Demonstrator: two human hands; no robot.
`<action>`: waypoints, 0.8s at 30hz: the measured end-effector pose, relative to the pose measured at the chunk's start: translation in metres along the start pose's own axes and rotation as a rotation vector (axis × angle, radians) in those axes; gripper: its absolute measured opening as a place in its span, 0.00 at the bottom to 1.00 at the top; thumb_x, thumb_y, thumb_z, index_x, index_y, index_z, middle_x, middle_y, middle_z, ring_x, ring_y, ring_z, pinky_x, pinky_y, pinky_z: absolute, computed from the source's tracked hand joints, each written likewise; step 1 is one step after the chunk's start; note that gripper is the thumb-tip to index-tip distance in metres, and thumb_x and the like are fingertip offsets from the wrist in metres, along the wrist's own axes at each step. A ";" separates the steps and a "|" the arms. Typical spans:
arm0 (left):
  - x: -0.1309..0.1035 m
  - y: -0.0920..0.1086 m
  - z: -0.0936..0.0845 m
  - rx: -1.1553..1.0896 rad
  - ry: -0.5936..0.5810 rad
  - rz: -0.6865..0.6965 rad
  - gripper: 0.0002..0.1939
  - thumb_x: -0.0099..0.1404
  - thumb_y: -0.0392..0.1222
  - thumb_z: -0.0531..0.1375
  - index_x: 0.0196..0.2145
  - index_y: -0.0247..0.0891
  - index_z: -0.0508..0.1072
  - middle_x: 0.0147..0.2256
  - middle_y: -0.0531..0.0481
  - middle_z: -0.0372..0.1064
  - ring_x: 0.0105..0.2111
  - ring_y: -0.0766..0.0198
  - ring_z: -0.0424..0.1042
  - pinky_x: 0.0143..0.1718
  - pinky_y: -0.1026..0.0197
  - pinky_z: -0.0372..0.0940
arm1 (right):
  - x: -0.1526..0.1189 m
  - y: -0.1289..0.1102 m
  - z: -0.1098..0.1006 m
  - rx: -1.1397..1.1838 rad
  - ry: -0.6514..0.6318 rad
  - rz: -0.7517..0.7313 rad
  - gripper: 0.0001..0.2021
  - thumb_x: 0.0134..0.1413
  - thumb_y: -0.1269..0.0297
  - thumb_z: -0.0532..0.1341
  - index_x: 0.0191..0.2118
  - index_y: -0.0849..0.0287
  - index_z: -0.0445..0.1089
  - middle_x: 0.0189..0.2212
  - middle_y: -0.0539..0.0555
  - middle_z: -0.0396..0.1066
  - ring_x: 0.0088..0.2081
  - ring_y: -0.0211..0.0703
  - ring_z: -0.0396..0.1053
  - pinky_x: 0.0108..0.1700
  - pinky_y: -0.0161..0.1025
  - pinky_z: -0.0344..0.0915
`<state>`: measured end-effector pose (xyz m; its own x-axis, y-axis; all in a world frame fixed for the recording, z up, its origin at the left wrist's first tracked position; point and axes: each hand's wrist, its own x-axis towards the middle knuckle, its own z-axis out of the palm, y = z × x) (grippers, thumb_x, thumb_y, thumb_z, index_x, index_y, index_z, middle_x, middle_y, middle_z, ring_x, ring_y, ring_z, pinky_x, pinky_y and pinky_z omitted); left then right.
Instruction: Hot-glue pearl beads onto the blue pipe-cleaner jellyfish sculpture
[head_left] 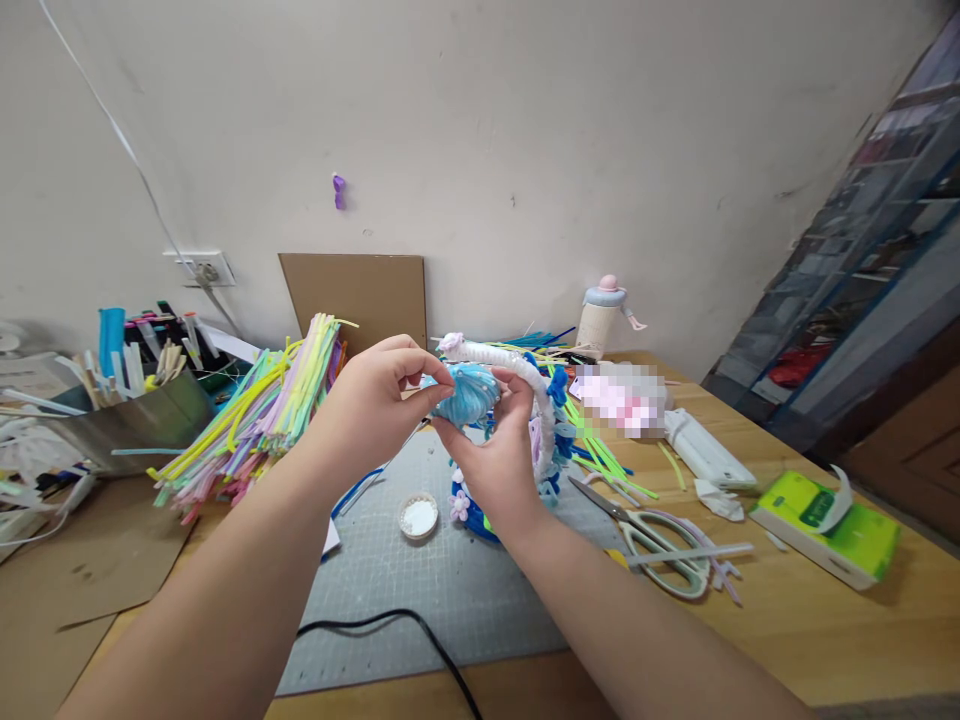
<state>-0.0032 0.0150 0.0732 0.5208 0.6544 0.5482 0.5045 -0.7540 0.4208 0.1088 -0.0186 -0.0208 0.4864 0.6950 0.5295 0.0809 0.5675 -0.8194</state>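
The left hand point(386, 388) pinches the left edge of a blue tuft point(469, 393); the right hand point(504, 445) grips its right side between thumb and fingers; the 2 hold it above the grey mat point(360, 580), near the white arch point(495, 354); the arch already bears blue flowers point(557, 385) on its right; the tuft seems separate, its shaping apparently unfinished; what else is left, I cannot tell.

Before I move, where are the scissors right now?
In the head view, the scissors lie on the right side of the table, between the right hand and the green tissue pack.
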 end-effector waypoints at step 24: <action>-0.032 -0.044 0.045 -0.562 0.145 -0.338 0.22 0.62 0.48 0.57 0.52 0.38 0.65 0.48 0.42 0.68 0.49 0.58 0.67 0.46 0.57 0.64 | 0.008 0.005 -0.008 -0.144 -0.041 0.027 0.30 0.45 0.62 0.66 0.53 0.54 0.53 0.52 0.59 0.63 0.53 0.49 0.64 0.56 0.52 0.60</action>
<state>-0.0113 0.0300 0.0041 0.2794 0.8750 0.3953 0.1676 -0.4498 0.8772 0.1203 -0.0134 -0.0225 0.4543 0.7286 0.5126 0.1931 0.4812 -0.8551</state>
